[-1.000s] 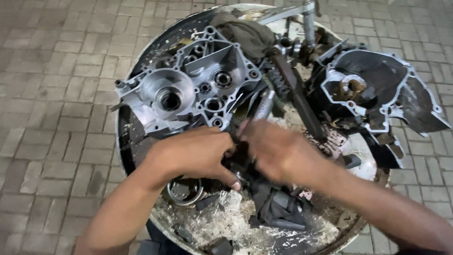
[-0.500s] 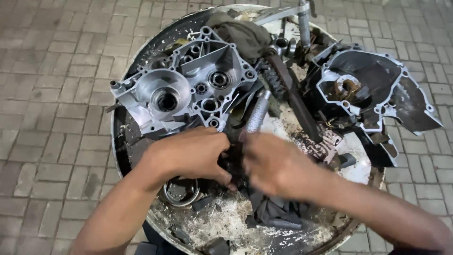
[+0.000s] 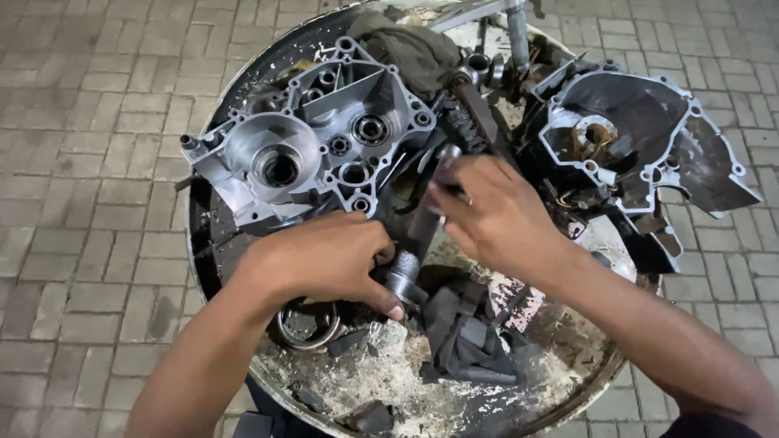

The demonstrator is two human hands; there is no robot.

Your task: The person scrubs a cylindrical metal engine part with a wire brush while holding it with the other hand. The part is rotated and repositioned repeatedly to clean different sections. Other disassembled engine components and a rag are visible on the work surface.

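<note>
Both hands work over a round metal tray [image 3: 213,268] of engine parts. My left hand [image 3: 324,259] grips the lower, splined end of a grey steel shaft [image 3: 403,276] near the tray's middle. Just above and to the right, my right hand [image 3: 495,215] closes its fingers around the shaft's upper end [image 3: 445,158]. The shaft stands tilted, top leaning right. A silver crankcase half [image 3: 308,154] lies just beyond my left hand.
A dark engine cover [image 3: 641,138] rests at the tray's right. A grey rag [image 3: 406,49] and small bearings lie at the back, a dark cloth [image 3: 466,332] and a metal ring [image 3: 304,324] near the front. Brick paving [image 3: 89,162] surrounds the tray.
My hands were clasped together over the part. My right hand has since slid up and to the right along the shaft, baring its splined lower end. The view has shifted slightly.
</note>
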